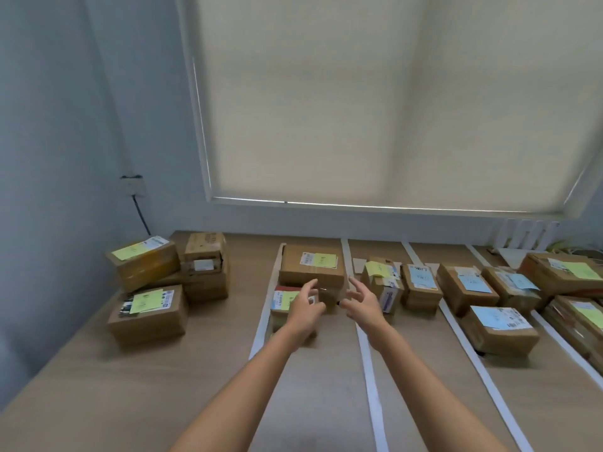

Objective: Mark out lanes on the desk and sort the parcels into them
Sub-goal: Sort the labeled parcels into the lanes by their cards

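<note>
Both bare arms stretched out over the wooden worktop (310,402), which was divided into lanes by long white tape strips (370,370) running from the near edge toward the window wall. The left hand (305,309) and the right hand (363,303) hovered side by side in front of a brown parcel with a yellow note (311,267) at the far end of the leftmost lane. Each grip was wide, fingers spread and loosely bent, holding nothing; whether the fingertips touched the cardboard, I could not tell. Under the left hand lay a second, lower parcel (284,305) with a yellow note, partly hidden by the wrist.

Outside the lanes, on the left, four unsorted parcels (146,316) sat bunched together, three of them showing yellow notes. In the next lane to the right stood a parcel with a yellow note (378,282) and just beside it one with a blue note (421,285). Further right, more blue-noted parcels (499,326) filled another lane, and at the far right edge were larger boxes with yellow notes (564,272). A cream roller blind (375,109) covered the window behind.
</note>
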Demonstrator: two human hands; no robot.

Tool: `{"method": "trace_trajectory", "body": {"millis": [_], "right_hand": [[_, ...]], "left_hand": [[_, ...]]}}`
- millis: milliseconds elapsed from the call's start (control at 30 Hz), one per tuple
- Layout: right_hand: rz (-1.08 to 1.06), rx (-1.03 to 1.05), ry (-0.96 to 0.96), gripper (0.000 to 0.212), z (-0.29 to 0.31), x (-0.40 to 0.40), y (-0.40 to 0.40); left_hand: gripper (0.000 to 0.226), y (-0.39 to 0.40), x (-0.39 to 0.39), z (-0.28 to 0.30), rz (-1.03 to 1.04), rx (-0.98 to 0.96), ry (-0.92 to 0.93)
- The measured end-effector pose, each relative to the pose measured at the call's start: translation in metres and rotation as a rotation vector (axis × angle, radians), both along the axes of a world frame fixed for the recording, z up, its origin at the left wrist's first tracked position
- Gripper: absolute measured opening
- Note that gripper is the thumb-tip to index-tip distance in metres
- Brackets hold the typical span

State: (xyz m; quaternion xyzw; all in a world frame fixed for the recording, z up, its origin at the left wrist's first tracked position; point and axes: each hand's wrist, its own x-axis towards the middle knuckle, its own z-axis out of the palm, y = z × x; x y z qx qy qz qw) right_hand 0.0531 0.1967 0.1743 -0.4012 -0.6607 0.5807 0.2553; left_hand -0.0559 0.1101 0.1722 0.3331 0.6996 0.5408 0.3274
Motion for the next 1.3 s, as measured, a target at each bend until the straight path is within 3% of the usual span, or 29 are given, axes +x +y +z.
{"method": "trace_trajectory", "body": {"millis": [233,433,967,1300], "right_hand": [[-0.011,-0.026,0.011,0.065,-0.001,-0.124,-0.101],[0.008,-0.017,0.003,0.065,0.005,-0.184,-0.148],[0.07,0.022,-0.039,0.063,0.011,-0.277,-0.162],[0.172,-0.043,-0.066,0.064,-0.014,-0.338,-0.164]], "left_hand": [[0.058,-0.088,-0.126,0.005,0.021,-0.016,0.024],[0.058,-0.132,-0.188,0.016,0.051,-0.016,0.041],[0.058,-0.162,-0.279,0.017,0.126,0.009,-0.025],[0.055,-0.182,-0.34,-0.019,0.254,-0.06,-0.046]]}}
